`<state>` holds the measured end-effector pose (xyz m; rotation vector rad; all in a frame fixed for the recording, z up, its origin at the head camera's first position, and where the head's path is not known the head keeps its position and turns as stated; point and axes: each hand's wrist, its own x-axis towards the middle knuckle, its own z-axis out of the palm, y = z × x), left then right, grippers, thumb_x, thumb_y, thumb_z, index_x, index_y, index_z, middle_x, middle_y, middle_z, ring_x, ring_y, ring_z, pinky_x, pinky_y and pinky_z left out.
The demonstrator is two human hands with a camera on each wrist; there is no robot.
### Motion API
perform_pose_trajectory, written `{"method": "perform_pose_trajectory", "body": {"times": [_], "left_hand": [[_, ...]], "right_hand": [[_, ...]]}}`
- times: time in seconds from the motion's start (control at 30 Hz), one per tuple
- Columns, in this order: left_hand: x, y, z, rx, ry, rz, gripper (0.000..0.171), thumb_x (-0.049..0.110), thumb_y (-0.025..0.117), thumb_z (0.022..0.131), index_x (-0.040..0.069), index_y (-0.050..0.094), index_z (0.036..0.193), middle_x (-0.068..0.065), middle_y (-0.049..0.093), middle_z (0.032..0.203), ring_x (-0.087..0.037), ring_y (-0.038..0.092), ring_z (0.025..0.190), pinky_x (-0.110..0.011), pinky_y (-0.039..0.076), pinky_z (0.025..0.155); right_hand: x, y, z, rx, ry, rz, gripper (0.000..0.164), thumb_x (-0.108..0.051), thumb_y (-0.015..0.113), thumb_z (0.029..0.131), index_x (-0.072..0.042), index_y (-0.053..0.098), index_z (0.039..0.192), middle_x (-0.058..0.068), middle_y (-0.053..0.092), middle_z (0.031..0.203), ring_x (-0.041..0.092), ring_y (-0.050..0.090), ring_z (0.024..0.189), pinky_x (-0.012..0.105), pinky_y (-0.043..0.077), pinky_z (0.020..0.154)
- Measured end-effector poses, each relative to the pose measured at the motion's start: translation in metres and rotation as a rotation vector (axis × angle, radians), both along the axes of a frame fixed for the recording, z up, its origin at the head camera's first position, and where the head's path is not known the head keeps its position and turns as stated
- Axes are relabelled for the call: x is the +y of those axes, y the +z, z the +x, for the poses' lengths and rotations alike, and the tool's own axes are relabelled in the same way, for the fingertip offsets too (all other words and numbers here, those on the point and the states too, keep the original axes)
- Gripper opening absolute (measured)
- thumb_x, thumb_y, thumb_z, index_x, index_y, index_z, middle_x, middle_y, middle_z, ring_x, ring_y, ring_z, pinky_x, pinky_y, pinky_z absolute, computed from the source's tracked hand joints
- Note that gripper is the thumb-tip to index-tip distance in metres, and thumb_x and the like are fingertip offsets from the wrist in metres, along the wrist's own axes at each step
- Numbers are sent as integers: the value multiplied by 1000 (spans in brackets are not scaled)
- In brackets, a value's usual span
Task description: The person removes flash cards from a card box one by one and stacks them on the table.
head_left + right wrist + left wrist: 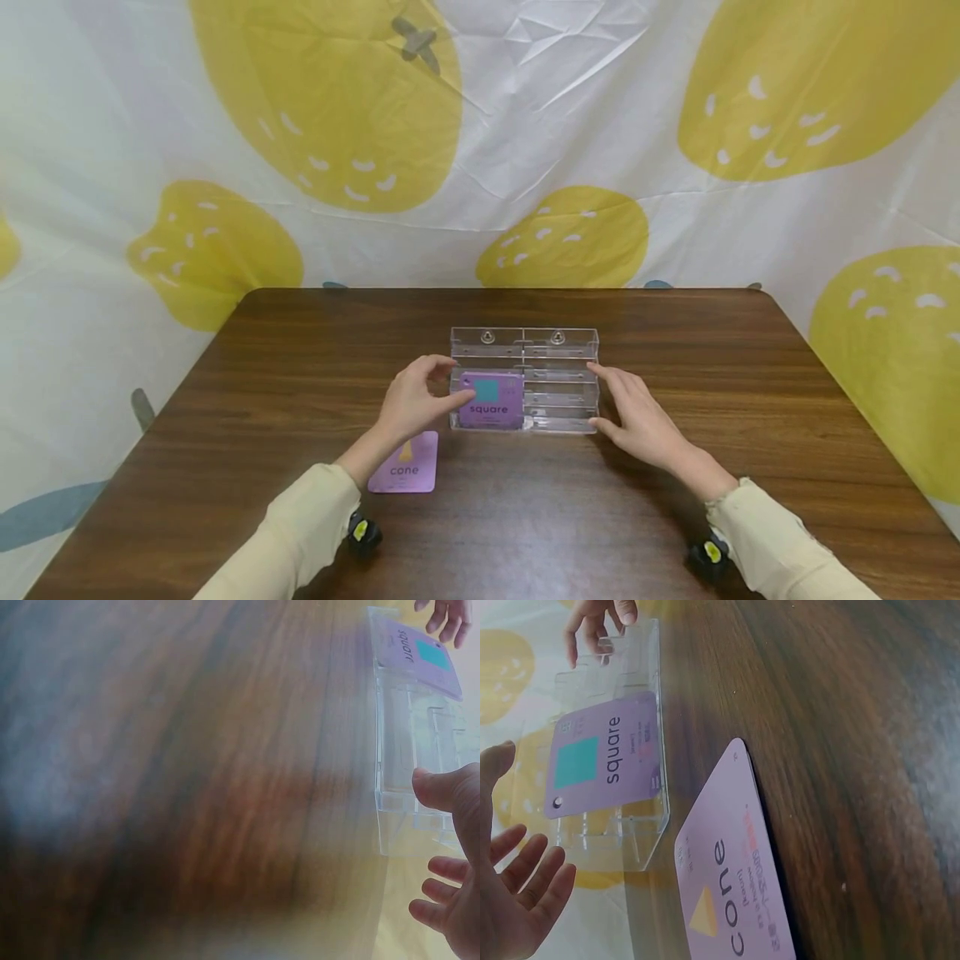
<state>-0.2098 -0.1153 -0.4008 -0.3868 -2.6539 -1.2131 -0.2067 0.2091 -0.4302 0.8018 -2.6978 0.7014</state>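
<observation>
A clear plastic card rack (pixel 561 400) with two columns of stepped slots stands on the table. In its left column, at the front, leans a purple card reading "square" (pixel 491 410) with a teal square. My left hand (pixel 417 397) is beside the rack's left side, fingers spread and apart from the card in the left wrist view (pixel 525 889). At the other side is my right hand (pixel 637 412), fingers extended, thumb by the front right corner; whether it touches the rack I cannot tell. A purple "cone" card (pixel 405 475) lies flat, partly behind my left wrist.
The brown wooden table (pixel 787 417) has rounded far corners. Behind it hangs a white cloth (pixel 420 250) with yellow fruit prints. Dark wrist cameras sit under both pale sleeves (pixel 300 517).
</observation>
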Motion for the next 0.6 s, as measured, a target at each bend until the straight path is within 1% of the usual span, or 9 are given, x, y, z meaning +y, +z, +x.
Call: {"method": "perform_pose_trajectory", "body": {"times": [0.27,0.6], "left_hand": [[6,-6,-4,14,0,27,46,35,77,69,9,62,104,-3,62,92,-17,58,84,-33,48,74],[9,-11,-7,43,11,28,42,28,81,66,9,63,99,-2,60,86,-15,53,78,-28,45,68]], "right_hand": [[0,0,0,-13,1,-4,76,-13,72,77,-7,29,138,18,41,131,36,35,120,50,32,97],[0,0,-1,-19,2,-6,76,-13,72,76,-6,29,138,18,40,131,36,35,120,50,31,97]]}}
